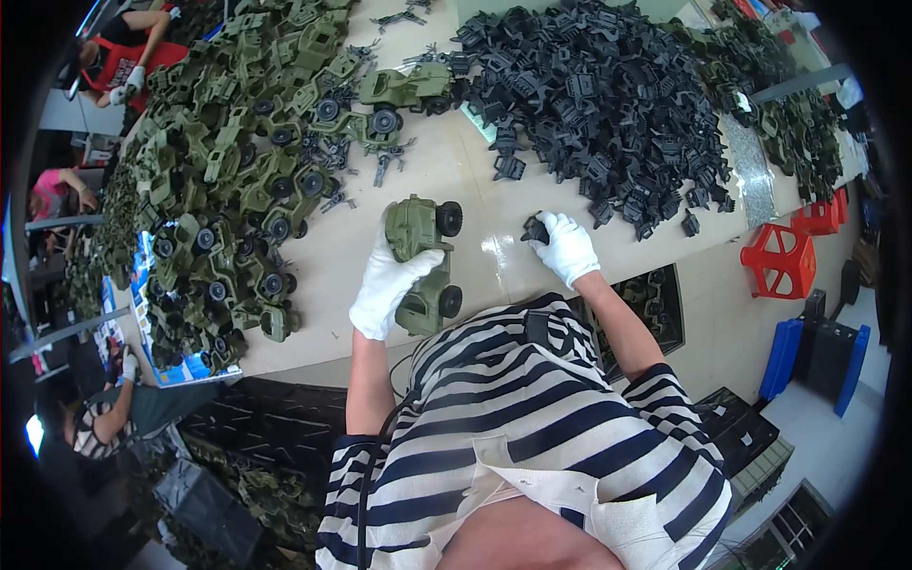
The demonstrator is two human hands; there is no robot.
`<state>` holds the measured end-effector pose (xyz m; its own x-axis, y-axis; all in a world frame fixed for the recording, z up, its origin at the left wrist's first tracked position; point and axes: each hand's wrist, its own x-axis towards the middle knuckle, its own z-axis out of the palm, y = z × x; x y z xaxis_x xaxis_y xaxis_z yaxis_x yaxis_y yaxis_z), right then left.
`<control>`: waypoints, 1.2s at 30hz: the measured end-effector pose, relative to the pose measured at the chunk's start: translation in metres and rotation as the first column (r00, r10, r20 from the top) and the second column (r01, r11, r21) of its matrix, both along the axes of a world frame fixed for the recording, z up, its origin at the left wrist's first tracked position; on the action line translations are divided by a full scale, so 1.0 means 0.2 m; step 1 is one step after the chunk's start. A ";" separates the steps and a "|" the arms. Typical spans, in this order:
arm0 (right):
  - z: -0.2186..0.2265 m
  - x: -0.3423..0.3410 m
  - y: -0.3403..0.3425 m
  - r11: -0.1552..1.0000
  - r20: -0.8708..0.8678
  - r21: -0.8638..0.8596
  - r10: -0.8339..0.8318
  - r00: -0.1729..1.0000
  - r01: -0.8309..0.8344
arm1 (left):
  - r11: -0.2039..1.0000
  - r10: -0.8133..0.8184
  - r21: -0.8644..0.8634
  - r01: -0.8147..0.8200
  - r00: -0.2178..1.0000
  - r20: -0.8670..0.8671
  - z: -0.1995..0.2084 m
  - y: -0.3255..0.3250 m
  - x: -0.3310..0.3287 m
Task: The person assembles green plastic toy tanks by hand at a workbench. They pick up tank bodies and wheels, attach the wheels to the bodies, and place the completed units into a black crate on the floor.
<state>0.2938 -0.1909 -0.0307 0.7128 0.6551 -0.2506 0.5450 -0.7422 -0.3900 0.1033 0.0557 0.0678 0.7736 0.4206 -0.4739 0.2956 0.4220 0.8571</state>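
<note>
While the left hand (388,290) grips a green toy truck (410,228), its thumb lies across the middle of the body and the rest of its glove wraps the truck's left side. The other fingers are mostly hidden by the toy, so how far they reach under it I cannot tell. The truck is over the near part of the table (361,228), in front of the striped shirt (513,389), with its two visible black wheels (449,218) facing right, clear of the glove.

The right hand (567,249) has its fingers bent and closed on a small black part (535,229), which pokes out past the fingertips on their left side (its lower portion is covered by the glove). This part and the truck are apart, with bare tabletop between them.

Beyond the right hand spreads a big pile of black parts (598,104), a few loose ones lying at its near edge. To the left of the truck is a heap of green toy trucks (223,142), many with wheels on. Another green truck (407,87) stands farther back, between the two heaps, and small grey pieces (385,163) lie just in front of it.
</note>
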 end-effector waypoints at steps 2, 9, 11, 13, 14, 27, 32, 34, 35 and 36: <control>0.08 0.02 0.06 0.986 -0.137 0.129 -0.091 0.986 0.108 | 0.996 -0.083 -0.026 0.083 0.997 0.003 0.08 -0.01 0.04; 0.45 0.15 0.31 0.654 -0.811 0.586 0.479 0.337 0.478 | 0.989 -0.146 -0.013 0.148 0.984 0.098 0.32 -0.18 0.16; 0.45 0.14 0.33 0.651 -0.795 0.604 0.532 0.291 0.460 | 0.983 -0.185 0.003 0.185 0.981 0.062 0.32 -0.20 0.17; 0.43 0.14 0.35 0.661 -0.788 0.610 0.563 0.249 0.437 | 0.983 -0.183 0.030 0.182 0.982 0.043 0.28 -0.20 0.17; 0.43 0.14 0.34 0.661 -0.791 0.606 0.561 0.244 0.443 | 0.986 -0.166 0.017 0.166 0.985 0.049 0.28 -0.21 0.16; 0.40 0.12 0.32 0.679 -0.790 0.612 0.546 0.278 0.406 | 0.988 -0.152 -0.016 0.152 0.988 -0.019 0.27 -0.22 0.14; 0.43 0.14 0.32 0.700 -0.773 0.633 0.555 0.307 0.330 | 0.987 -0.157 -0.033 0.156 0.987 -0.035 0.32 -0.22 0.15; 0.48 0.17 0.33 0.709 -0.735 0.666 0.573 0.362 0.230 | 0.986 -0.118 -0.119 0.120 0.993 0.025 0.31 -0.22 0.15; 0.48 0.19 0.35 0.662 -0.599 0.746 0.620 0.507 0.072 | 0.992 -0.109 -0.061 0.113 0.992 0.062 0.30 -0.23 0.15; 0.50 0.20 0.37 0.733 -0.647 0.676 0.543 0.535 0.073 | 0.995 -0.100 -0.004 0.101 0.990 0.100 0.27 -0.25 0.14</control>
<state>0.3338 -0.1177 0.0699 0.2182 0.9701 -0.1066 -0.0906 -0.0886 -0.9919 0.1321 0.0065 0.1215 0.8553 0.3344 -0.3958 0.2504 0.4021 0.8807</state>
